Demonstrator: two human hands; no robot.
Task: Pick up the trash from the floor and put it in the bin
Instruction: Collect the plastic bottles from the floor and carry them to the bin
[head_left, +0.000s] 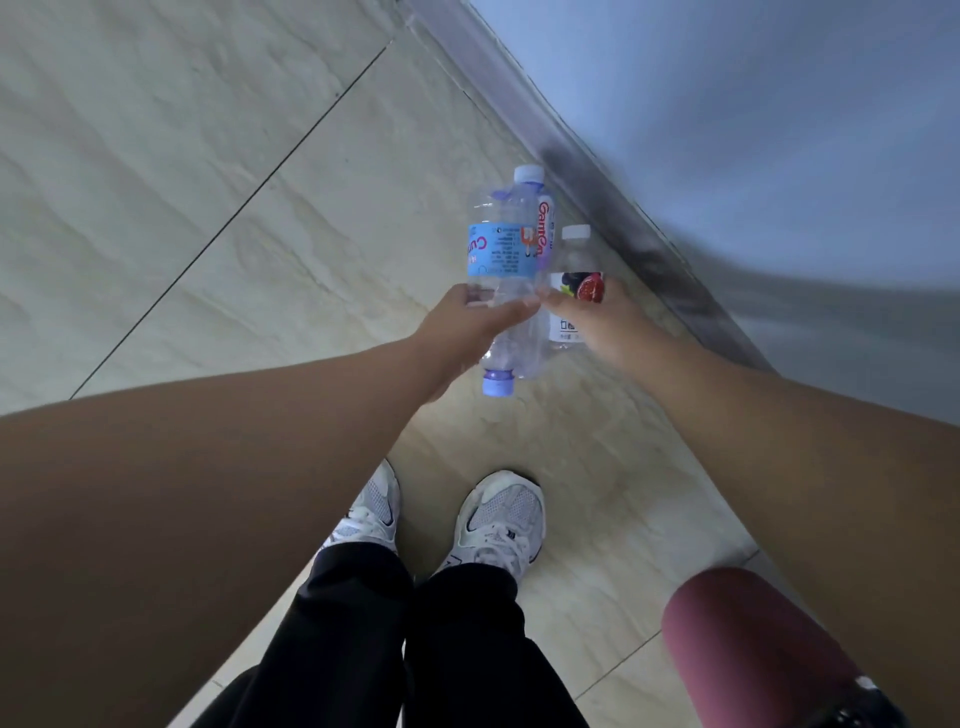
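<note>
I saw both arms stretched out over the tiled floor (234, 208), hands meeting in the middle of the view. The left hand (462, 332) was closed around a clear plastic bottle (501, 270) with a blue label, gripped at mid-body, thumb across the front. That bottle pointed its purple cap (497, 385) down toward me. A second bottle (540, 218) with red lettering on its label sat right behind the first, its pale cap (529, 174) pointing away; I could not tell which hand carried it. The right hand (597, 322) was wrapped around a smaller bottle (571, 280) with a white cap and a fruit picture on its label, fingers covering most of the body. All three bottles were up off the floor, bunched together and touching or nearly so, just beside the grey baseboard (649, 249) of the wall (779, 130). The wall side was motion-blurred. Below, two white sneakers (498, 519) and black trousers (363, 649) stood on the tiles. A dusky pink sleeve (737, 639) showed at lower right. No bin was in view.
</note>
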